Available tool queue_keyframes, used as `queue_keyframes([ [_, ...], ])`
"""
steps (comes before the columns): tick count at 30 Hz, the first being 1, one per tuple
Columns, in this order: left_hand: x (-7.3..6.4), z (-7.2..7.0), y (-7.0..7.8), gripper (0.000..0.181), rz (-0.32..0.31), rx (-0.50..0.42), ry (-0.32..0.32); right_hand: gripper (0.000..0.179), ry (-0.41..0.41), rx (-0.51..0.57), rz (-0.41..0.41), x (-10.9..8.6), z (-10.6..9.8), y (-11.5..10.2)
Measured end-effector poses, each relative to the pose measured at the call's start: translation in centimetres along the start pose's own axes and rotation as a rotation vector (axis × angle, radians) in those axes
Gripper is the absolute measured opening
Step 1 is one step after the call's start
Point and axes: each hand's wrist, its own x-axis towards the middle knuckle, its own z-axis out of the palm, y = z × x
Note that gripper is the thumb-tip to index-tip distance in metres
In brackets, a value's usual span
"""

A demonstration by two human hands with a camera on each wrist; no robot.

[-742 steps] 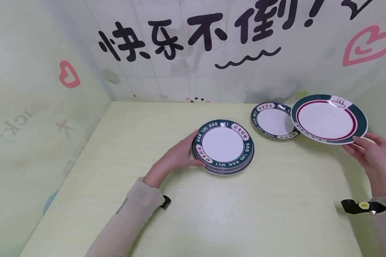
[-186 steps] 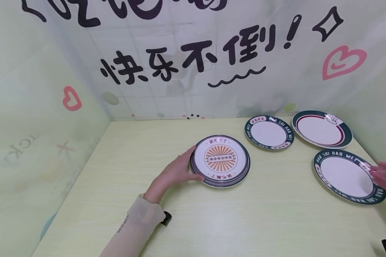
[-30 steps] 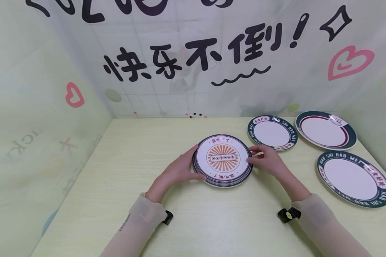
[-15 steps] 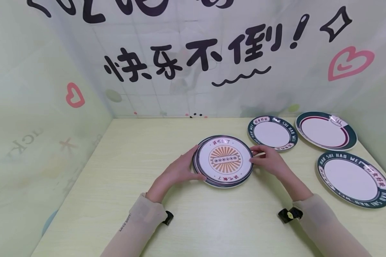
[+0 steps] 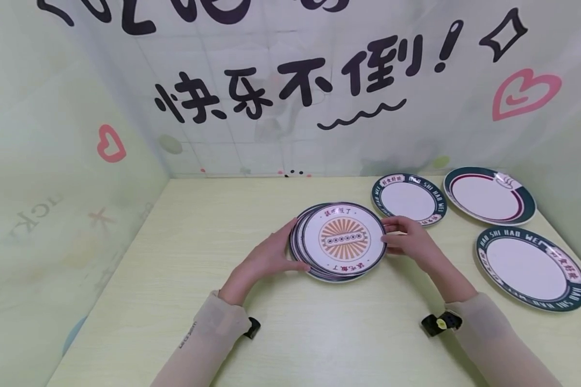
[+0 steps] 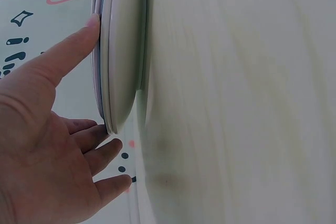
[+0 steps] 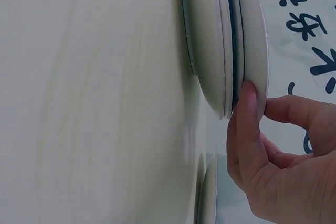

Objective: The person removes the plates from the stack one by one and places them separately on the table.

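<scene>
A stack of round plates [image 5: 297, 252] with dark rims sits mid-table. Its top plate [image 5: 344, 239], white with an orange sunburst and a thin dark rim, is shifted right of those beneath. My left hand [image 5: 267, 252] holds the stack's left edge between thumb and fingers; in the left wrist view the thumb [image 6: 73, 48] lies against the stacked rims and the lower fingers are loosely spread. My right hand [image 5: 409, 241] pinches the top plate's right rim. In the right wrist view that plate's edge [image 7: 254, 40] is tilted away from the stack, between thumb and fingers.
At the right lie a small green-rimmed plate [image 5: 409, 199], a larger one with a red inner ring [image 5: 486, 194] and another green-rimmed lettered plate [image 5: 528, 267]. The printed back wall [image 5: 252, 145] meets the table's [image 5: 213, 215] far edge.
Over the last second the right hand has slid the sunburst plate rightwards off the stack's centre. The left hand has stayed put. Since the oldest frame, two plates were set down at right.
</scene>
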Motion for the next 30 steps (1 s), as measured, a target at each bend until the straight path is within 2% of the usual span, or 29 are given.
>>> queue_keyframes([
  [11,0.2,0.0,-0.3,0.12,0.023,-0.01,0.011,0.053,0.067,0.046,-0.014,-1.0,-1.4,-0.3],
  [26,0.2,0.0,-0.1,0.119,0.032,-0.003,0.012,0.055,0.111,0.058,-0.006,-2.9,-5.4,1.0],
  [30,0.1,0.1,-0.1,0.119,0.026,-0.008,0.01,0.05,0.122,0.062,-0.012,-3.6,-6.6,1.8],
])
